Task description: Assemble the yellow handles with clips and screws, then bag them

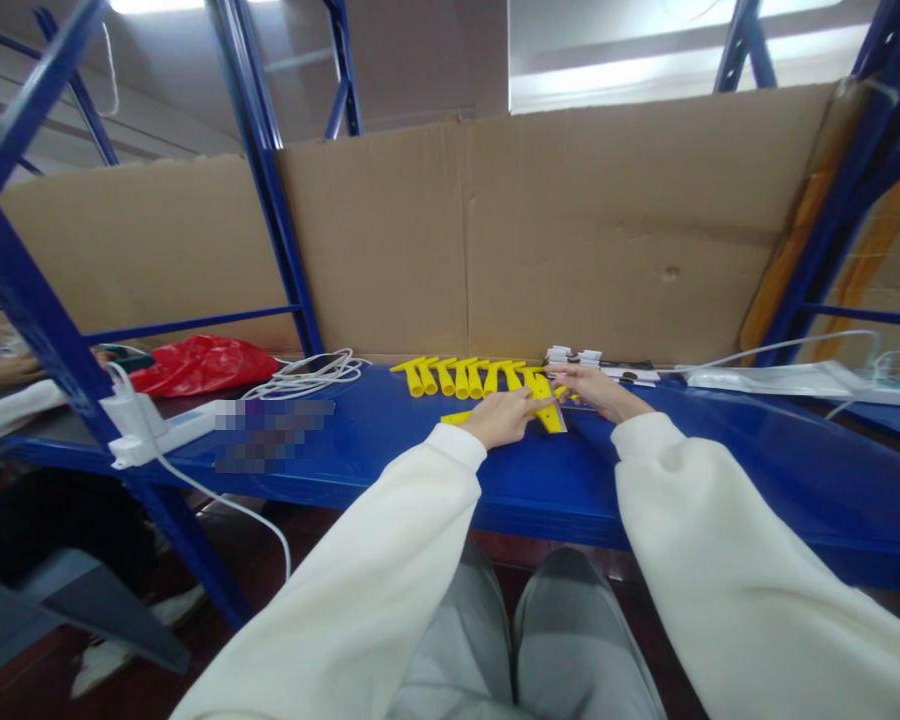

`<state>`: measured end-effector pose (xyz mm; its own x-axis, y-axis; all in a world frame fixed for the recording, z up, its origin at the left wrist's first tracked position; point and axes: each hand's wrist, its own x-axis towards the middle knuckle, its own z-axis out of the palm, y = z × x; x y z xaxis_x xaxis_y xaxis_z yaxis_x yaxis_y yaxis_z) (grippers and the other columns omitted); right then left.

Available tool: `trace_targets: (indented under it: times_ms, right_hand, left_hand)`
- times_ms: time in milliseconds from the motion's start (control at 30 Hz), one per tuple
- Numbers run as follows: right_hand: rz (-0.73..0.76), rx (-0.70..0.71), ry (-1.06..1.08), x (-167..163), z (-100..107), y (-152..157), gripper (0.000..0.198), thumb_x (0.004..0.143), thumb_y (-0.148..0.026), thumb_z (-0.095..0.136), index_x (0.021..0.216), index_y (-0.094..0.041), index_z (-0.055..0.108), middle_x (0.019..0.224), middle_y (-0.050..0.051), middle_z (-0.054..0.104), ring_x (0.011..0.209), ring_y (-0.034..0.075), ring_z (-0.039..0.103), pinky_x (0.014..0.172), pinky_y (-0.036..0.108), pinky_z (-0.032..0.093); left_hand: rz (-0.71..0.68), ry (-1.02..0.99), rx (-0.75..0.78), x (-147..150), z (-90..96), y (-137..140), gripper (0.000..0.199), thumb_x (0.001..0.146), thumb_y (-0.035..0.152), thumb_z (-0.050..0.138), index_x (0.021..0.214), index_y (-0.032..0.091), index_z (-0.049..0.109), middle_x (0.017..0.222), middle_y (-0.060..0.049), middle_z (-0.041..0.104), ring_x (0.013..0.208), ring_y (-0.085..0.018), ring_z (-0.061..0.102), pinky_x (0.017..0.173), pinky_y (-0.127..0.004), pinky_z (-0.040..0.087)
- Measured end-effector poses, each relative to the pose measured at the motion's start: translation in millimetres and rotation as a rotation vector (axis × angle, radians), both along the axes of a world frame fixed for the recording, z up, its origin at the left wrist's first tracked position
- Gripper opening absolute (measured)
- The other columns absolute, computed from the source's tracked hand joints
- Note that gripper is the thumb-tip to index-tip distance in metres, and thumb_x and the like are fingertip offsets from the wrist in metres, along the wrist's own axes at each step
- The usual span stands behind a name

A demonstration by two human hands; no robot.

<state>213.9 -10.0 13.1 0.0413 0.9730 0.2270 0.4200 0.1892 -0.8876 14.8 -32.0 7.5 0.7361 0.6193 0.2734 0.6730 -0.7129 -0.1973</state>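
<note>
Over the blue shelf top, my left hand [501, 418] is closed round a yellow T-shaped plastic piece [550, 417] with a pale strip along its edge. My right hand [594, 390] is at the far right side of this piece, fingers bent and pinched together. What lies between those fingertips is too small to make out; a thin dark line shows just under them. Behind my hands stands a row of several similar yellow T-shaped pieces [461, 380], their round hollow ends toward me. Another yellow piece [456, 418] lies partly hidden beside my left wrist.
Small white packs [574, 356] sit behind my right hand. On the left are a coiled white cable [319, 378], a red plastic bag [202, 366] and a power strip [187, 425]. Cardboard [532, 230] walls the back. Blue posts [270, 170] frame the shelf. A co-worker's sleeve [11, 412] shows far left.
</note>
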Motion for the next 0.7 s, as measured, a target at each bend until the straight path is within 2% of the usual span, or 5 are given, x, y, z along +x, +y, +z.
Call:
trace_targets:
  times_ms: [67, 133, 233, 400, 700]
  right_hand:
    - [-0.128, 0.076, -0.066, 13, 0, 5, 0.035, 0.083, -0.014, 0.058, 0.116, -0.015, 0.071, 0.084, 0.007, 0.073, 0.058, 0.011, 0.060, 0.053, 0.021, 0.045]
    - [-0.293, 0.114, -0.214, 31, -3, 12, 0.032, 0.079, -0.013, 0.060, 0.107, -0.012, 0.076, 0.082, 0.009, 0.075, 0.063, 0.016, 0.064, 0.061, 0.026, 0.050]
    - [-0.406, 0.093, -0.473, 58, -11, 19, 0.020, 0.073, -0.018, 0.068, 0.090, -0.017, 0.080, 0.078, 0.009, 0.076, 0.075, 0.022, 0.068, 0.071, 0.029, 0.051]
    - [-0.319, 0.081, -0.668, 73, -21, 23, 0.012, 0.069, -0.029, 0.074, 0.077, -0.021, 0.080, 0.074, 0.006, 0.075, 0.075, 0.021, 0.068, 0.071, 0.029, 0.050]
    - [-0.337, -0.089, -0.815, 47, -10, 9, 0.013, 0.072, -0.020, 0.068, 0.073, -0.025, 0.080, 0.078, 0.006, 0.076, 0.082, 0.025, 0.069, 0.070, 0.032, 0.049]
  left_hand:
    - [0.007, -0.008, -0.004, 0, 0.6, 0, 0.049, 0.100, 0.023, 0.040, 0.148, 0.032, 0.048, 0.122, -0.010, 0.060, 0.108, -0.024, 0.065, 0.088, -0.030, 0.052]
    - [0.008, -0.016, -0.005, -1, 0.5, 0, 0.049, 0.099, 0.023, 0.042, 0.147, 0.032, 0.049, 0.123, -0.010, 0.060, 0.108, -0.023, 0.065, 0.089, -0.030, 0.052]
    - [0.010, -0.033, -0.011, -1, 0.1, 1, 0.048, 0.099, 0.024, 0.043, 0.146, 0.033, 0.050, 0.123, -0.009, 0.061, 0.109, -0.023, 0.065, 0.091, -0.029, 0.051]
    - [0.016, -0.078, -0.026, 0, 0.2, 2, 0.046, 0.099, 0.025, 0.045, 0.144, 0.034, 0.053, 0.126, -0.008, 0.062, 0.112, -0.023, 0.065, 0.095, -0.031, 0.050]
    - [0.006, -0.105, -0.043, -1, -1.3, 5, 0.043, 0.098, 0.025, 0.047, 0.140, 0.033, 0.058, 0.128, -0.007, 0.063, 0.117, -0.024, 0.063, 0.097, -0.033, 0.051]
